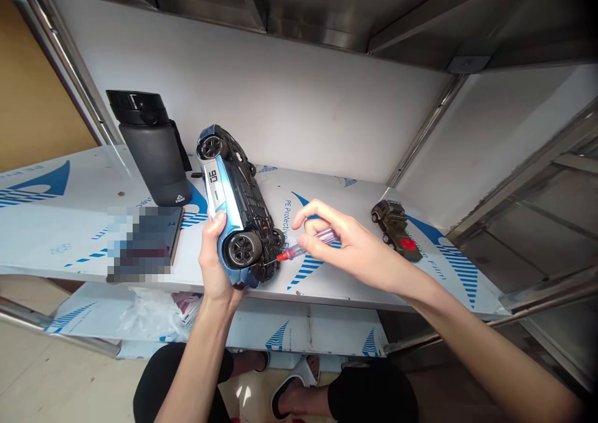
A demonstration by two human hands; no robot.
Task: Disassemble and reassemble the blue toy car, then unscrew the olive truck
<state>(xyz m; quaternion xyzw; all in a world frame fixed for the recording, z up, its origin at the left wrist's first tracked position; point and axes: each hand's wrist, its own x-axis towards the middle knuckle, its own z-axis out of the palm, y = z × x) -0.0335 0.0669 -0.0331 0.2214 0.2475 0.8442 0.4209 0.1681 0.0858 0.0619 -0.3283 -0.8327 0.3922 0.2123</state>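
Observation:
A blue and white toy car (223,189), marked 90, is tipped on its side so that its black underside faces right. My left hand (215,258) is wrapped round its lower end, the thumb on the blue side near a wheel. Between the fingers of my right hand (334,239) is a screwdriver (299,248) with a clear handle and a red collar. The screwdriver's thin tip points left at the car's underside, by the lower wheels; whether it touches a screw is too small to tell.
A dark bottle (152,152) stands at the back left, behind a partly blurred flat object (144,242). On the right of the film-covered shelf (261,286) lies a green toy truck (395,227). A plastic bag (152,311) sits on the lower shelf. Metal framing hangs overhead.

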